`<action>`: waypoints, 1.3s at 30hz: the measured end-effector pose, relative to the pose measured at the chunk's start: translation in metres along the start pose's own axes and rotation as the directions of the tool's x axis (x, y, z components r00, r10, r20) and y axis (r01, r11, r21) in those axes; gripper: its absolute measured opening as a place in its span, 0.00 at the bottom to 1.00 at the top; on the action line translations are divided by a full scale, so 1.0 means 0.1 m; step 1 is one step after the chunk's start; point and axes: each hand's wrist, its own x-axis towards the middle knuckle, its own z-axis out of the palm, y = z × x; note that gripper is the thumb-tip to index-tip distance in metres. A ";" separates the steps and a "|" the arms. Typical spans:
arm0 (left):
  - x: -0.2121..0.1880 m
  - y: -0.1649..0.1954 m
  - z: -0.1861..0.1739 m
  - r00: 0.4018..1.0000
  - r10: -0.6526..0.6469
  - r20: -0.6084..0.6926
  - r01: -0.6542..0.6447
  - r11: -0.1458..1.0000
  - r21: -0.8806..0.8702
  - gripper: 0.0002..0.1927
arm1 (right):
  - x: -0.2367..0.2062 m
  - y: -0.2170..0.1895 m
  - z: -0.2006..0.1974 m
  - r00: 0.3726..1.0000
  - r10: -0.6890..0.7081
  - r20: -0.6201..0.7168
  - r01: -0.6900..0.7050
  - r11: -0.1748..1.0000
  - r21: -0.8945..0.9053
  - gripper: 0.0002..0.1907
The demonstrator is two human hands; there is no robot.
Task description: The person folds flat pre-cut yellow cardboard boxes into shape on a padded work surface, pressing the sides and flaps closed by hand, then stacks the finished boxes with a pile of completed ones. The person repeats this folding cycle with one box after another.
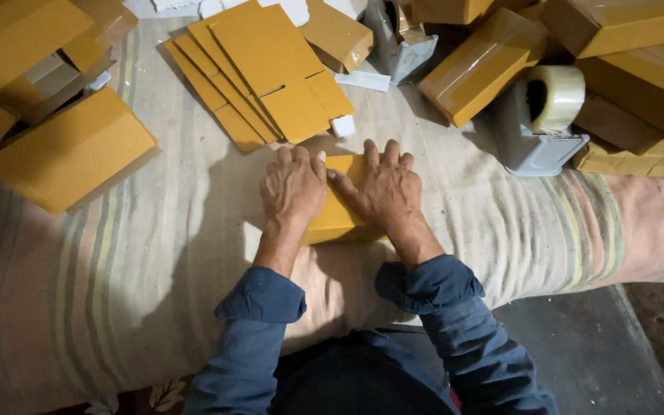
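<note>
A small yellow-brown cardboard box (337, 215) lies on a striped cloth-covered surface (117, 261) in front of me. My left hand (292, 187) rests flat on the box's left part, palm down, fingers together. Beside it, my right hand (384, 187) presses flat on the right part, its thumb stretched toward the left hand. Both hands cover most of the box top. Blue sleeves reach to my wrists.
A stack of flat unfolded cardboard blanks (259, 73) lies just beyond the hands. Assembled boxes pile at the left (71, 154) and upper right (486, 65). A grey tape dispenser with a clear tape roll (543, 115) stands at the right. Dark floor shows bottom right.
</note>
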 end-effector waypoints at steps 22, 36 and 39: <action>-0.32 0.08 -0.02 0.989 0.075 -0.129 -0.074 0.997 0.012 0.35 | -0.17 0.00 0.05 0.997 0.063 -0.051 -0.058 0.994 0.097 0.24; -0.33 0.14 0.06 0.983 0.089 -0.162 -0.063 0.985 0.159 0.34 | -0.16 -0.01 -0.03 0.999 0.046 -0.024 -0.042 0.992 0.121 0.23; -0.33 0.12 0.06 0.979 0.103 -0.176 -0.091 0.993 0.073 0.30 | -0.18 0.02 -0.01 0.998 0.048 -0.030 -0.044 0.992 0.119 0.21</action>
